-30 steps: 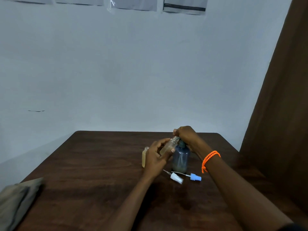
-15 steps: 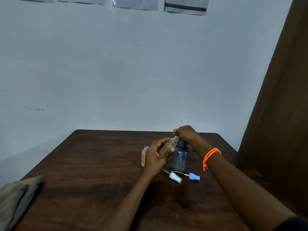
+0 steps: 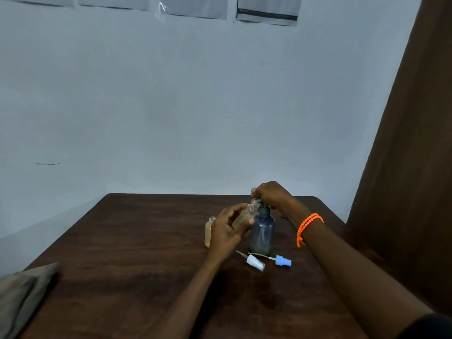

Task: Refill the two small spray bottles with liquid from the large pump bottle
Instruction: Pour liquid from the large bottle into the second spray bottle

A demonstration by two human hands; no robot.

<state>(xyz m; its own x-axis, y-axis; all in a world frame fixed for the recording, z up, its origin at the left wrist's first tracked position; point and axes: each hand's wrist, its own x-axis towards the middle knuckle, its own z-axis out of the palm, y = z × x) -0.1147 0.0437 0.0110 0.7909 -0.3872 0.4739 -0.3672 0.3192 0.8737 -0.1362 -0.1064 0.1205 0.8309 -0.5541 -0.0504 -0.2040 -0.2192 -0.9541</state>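
Amber liquid shows in the small spray bottle your left hand grips, tilted at the spout as before; your right hand stays pressed on the blue pump bottle; a second small bottle stands uncapped on the dark wooden table; two sprayer caps lie near; grey wall behind.

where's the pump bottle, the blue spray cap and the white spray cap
pump bottle [image 3: 263, 232]: head view, on its translucent blue body
blue spray cap [image 3: 283, 261]: head view, on the cap's blue head, lying on the table
white spray cap [image 3: 254, 261]: head view, on the cap's white head
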